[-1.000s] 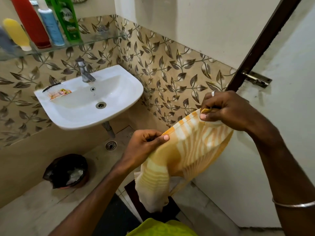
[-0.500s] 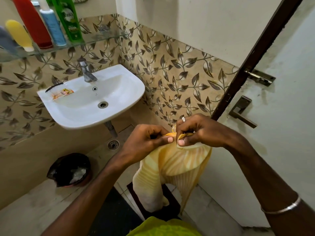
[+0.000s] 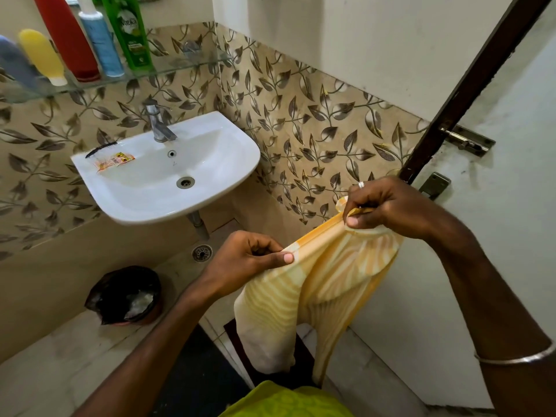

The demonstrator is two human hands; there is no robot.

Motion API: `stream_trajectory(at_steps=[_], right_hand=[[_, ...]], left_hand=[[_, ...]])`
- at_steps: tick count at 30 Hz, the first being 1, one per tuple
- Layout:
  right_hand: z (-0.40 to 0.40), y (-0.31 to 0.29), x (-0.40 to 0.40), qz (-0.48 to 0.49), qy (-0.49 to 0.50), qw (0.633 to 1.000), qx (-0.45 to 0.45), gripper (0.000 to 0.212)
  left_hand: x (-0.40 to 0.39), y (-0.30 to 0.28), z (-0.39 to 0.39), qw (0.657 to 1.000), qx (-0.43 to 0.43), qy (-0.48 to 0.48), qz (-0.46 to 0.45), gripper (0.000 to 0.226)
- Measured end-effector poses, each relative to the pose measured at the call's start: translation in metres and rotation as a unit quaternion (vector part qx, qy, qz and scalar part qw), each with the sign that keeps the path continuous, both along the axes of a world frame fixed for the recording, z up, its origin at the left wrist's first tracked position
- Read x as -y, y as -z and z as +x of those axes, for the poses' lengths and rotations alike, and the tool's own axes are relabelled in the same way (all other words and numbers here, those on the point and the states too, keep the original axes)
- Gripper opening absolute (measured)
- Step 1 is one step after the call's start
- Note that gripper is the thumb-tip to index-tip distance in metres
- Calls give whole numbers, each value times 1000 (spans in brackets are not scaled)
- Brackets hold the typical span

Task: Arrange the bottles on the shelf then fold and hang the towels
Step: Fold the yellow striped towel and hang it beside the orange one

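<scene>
Pinching the yellow striped towel's (image 3: 325, 284) top edge: left hand (image 3: 249, 260) lower, right hand (image 3: 391, 209) higher. Door handle (image 3: 434, 185) half hidden behind right.

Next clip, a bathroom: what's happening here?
A person is holding up a yellow striped towel in front of the door. The left hand and right hand each pinch its top edge, hands apart, the rest sagging between and below them. It is not hung yet. Bottles already stand in a row on the glass shelf above the sink.
</scene>
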State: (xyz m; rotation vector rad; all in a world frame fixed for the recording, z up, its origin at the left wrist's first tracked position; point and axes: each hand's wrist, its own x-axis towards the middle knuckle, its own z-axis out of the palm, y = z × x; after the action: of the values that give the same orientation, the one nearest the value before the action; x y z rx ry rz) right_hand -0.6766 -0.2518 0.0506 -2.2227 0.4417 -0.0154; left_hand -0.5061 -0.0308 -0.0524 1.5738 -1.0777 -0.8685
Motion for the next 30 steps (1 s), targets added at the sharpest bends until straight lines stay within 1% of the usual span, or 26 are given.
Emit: stream_trajectory(at_steps=[3, 6, 9, 13, 15, 17, 21, 27, 30], right_hand=[[-3, 4, 8, -33, 46, 998, 18, 20], [-3, 10, 3, -48, 43, 998, 16, 19], [3, 19, -12, -34, -6, 999, 16, 17], [14, 34, -33, 12, -100, 995, 18, 14], [18, 37, -38, 42, -108, 993, 6, 15], [21, 39, -38, 42, -112, 993, 6, 14], [24, 40, -38, 12, -116, 993, 21, 8], [26, 33, -28, -32, -113, 992, 42, 10], [22, 29, -17, -27, -89, 995, 36, 14]], left_hand=[[2, 1, 2, 1000, -3, -6, 0, 26], [9, -1, -1, 999, 12, -23, -31, 21], [17, -9, -7, 997, 36, -18, -58, 15], [24, -16, -6, 993, 87, 23, -76, 17], [23, -17, -3, 991, 108, 31, -75, 15], [21, -18, 0, 990, 117, 27, -69, 13], [17, -22, 4, 994, 92, 23, -53, 12], [10, -17, 2, 1000, 29, 4, -5, 21], [6, -14, 4, 1000, 14, 1, 11, 24]])
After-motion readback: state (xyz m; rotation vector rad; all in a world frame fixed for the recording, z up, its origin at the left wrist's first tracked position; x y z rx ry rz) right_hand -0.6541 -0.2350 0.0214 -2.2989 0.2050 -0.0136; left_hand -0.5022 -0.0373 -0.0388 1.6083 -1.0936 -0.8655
